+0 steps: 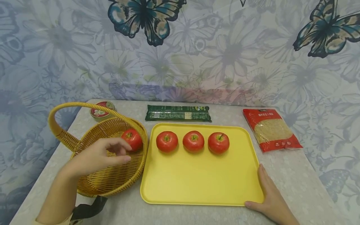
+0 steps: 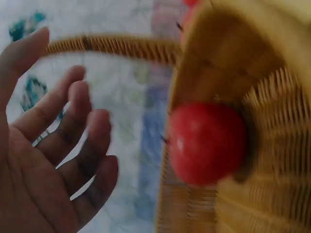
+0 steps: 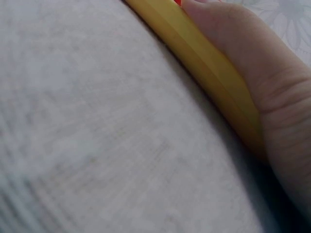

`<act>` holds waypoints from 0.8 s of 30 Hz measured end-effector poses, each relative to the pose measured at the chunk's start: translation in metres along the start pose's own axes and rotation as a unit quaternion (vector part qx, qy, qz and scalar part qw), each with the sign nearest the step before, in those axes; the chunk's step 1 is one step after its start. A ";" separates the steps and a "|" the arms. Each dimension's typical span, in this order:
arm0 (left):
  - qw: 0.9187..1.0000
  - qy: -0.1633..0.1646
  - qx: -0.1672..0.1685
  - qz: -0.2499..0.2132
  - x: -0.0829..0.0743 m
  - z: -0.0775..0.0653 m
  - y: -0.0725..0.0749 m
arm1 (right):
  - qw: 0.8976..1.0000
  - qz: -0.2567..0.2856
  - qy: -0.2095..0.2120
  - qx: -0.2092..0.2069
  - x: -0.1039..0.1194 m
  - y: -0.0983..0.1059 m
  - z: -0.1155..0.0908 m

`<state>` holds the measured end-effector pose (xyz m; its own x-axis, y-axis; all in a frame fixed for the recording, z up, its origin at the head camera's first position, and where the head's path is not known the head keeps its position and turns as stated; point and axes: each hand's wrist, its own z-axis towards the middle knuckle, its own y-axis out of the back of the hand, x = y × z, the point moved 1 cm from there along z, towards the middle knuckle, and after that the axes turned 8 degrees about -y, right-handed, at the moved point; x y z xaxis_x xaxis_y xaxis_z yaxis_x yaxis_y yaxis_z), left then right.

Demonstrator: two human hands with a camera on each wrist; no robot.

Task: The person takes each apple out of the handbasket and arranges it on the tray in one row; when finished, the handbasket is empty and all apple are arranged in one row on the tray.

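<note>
My left hand [image 1: 108, 154] hovers over the wicker basket [image 1: 123, 184], its fingers loosely bent and nothing between them. Just past its fingertips, a red apple [image 1: 132, 139] lies inside the basket against the right wall. In the left wrist view the same apple [image 2: 209, 143] appears apart from the fingers [image 2: 99, 133]. My right hand [image 1: 272, 198] rests at the near right corner of the yellow tray [image 1: 202, 184], fingers straight along the side and thumb on the front rim. Three red apples, left [image 1: 167, 142], middle [image 1: 193, 141] and right [image 1: 218, 143], form a row on the tray.
The basket's tall handle [image 1: 53, 122] arches over its back left. Behind it sits a round tin [image 1: 102, 109]. A flat green packet [image 1: 178, 113] lies behind the tray, and a red bag with a clear window [image 1: 272, 129] lies to its right. A patterned cloth backdrop stands behind the table.
</note>
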<state>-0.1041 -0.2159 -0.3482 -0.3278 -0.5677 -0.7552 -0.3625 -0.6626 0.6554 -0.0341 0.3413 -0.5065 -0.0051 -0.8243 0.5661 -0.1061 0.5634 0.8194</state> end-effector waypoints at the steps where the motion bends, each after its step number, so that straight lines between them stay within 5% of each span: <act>1: 1.000 0.016 -0.016 0.005 0.008 0.000 0.004 | 1.000 -0.002 0.003 -0.003 0.000 0.000 0.000; 5: 0.995 0.061 -0.073 0.020 0.027 0.001 0.014 | 1.000 0.000 0.004 -0.002 0.000 0.000 0.000; 9: 0.994 0.068 -0.087 0.021 0.028 0.003 0.020 | 1.000 0.005 -0.009 0.006 0.001 0.001 0.000; 17: 0.999 0.039 -0.023 0.029 0.023 0.018 0.038 | 1.000 0.001 -0.001 0.000 -0.001 0.001 0.001; 24: 0.999 0.043 0.010 0.002 0.040 0.039 0.036 | 1.000 0.004 0.000 -0.001 0.000 0.000 0.000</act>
<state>-0.1644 -0.2429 -0.3547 -0.2529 -0.6110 -0.7502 -0.3797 -0.6505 0.6578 -0.0344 0.3414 -0.5065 -0.0056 -0.8197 0.5728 -0.1039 0.5702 0.8149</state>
